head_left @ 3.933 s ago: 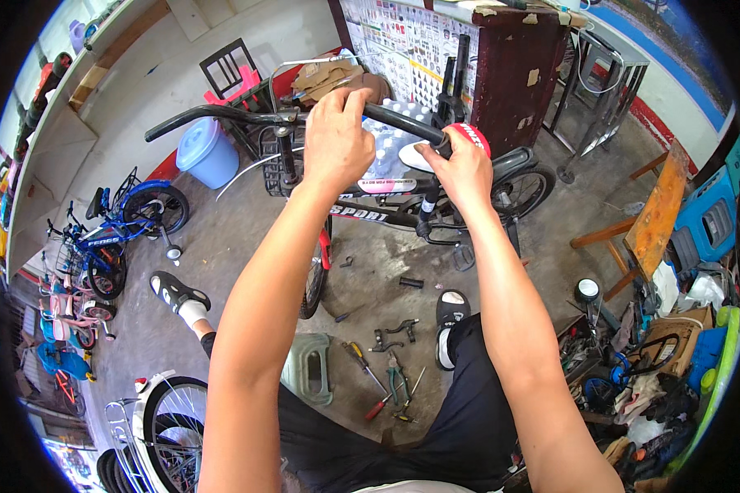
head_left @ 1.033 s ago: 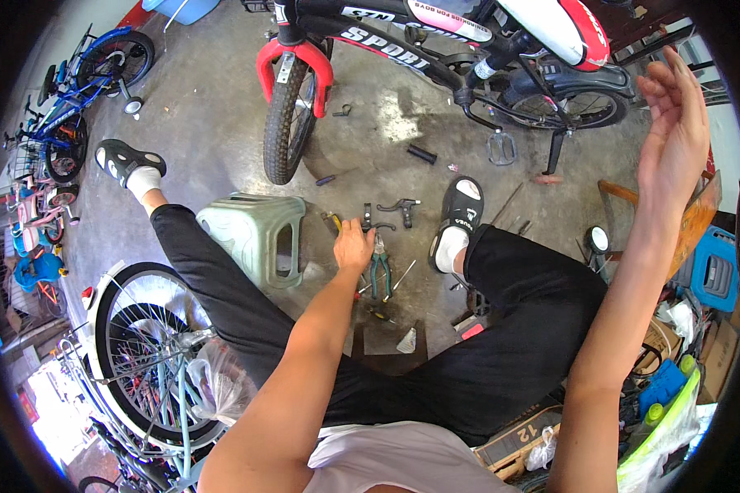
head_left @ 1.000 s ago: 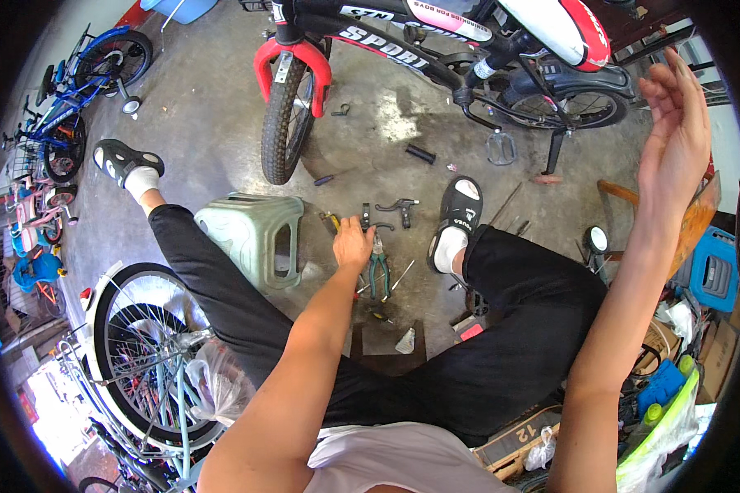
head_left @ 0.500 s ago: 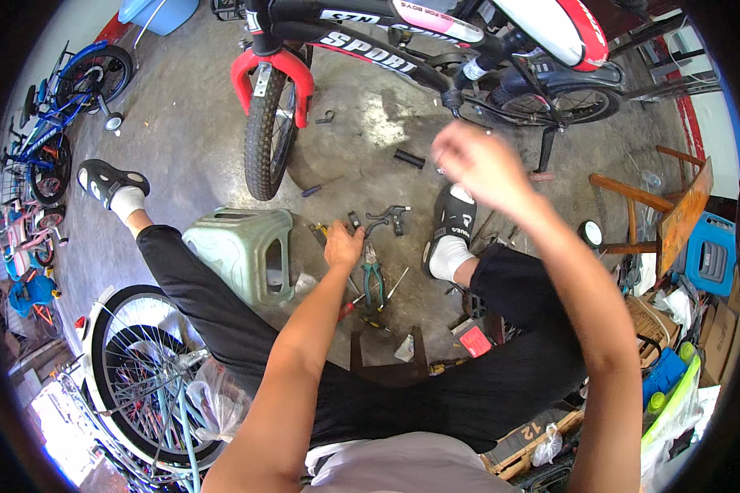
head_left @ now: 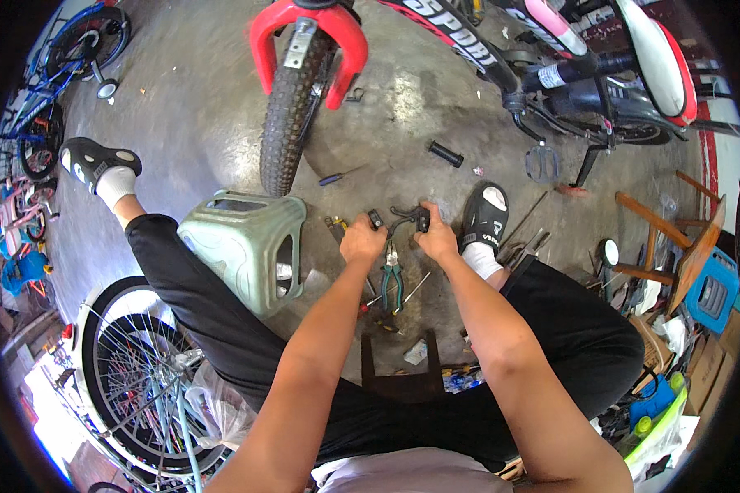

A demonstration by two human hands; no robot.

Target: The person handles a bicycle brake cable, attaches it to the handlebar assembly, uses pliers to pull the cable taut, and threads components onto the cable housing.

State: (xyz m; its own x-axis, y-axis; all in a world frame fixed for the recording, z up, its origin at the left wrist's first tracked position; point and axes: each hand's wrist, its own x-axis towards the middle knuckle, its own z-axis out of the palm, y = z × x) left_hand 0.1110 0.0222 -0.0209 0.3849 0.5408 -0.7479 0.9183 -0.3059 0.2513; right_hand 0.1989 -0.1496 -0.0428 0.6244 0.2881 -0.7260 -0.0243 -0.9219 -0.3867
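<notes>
My left hand (head_left: 363,239) is closed on a small black bicycle part near the floor, probably a brake lever. Beside it, my right hand (head_left: 438,235) pinches a black brake lever (head_left: 422,218), whose curved blade (head_left: 401,212) reaches toward the left hand. Just below the hands lie teal-handled pliers (head_left: 393,283) on the concrete floor. Several screwdrivers and small tools are scattered around them. A screwdriver with a dark blue handle (head_left: 330,178) lies farther off, below the front tire (head_left: 292,123) of a bicycle with a red fork (head_left: 349,45). A black handlebar grip (head_left: 446,153) rests to the right.
A pale green plastic stool (head_left: 242,255) lies beside my left leg. At lower left is a spoked wheel (head_left: 144,370). My shoes (head_left: 485,215) flank the work area. On the right, a wooden stool (head_left: 699,238) lies tipped near a blue plastic stool (head_left: 713,283) and clutter.
My right hand has come down from near the bicycle's crank and taken hold of the brake lever. My left hand stays low with its black part. The whole view has shifted.
</notes>
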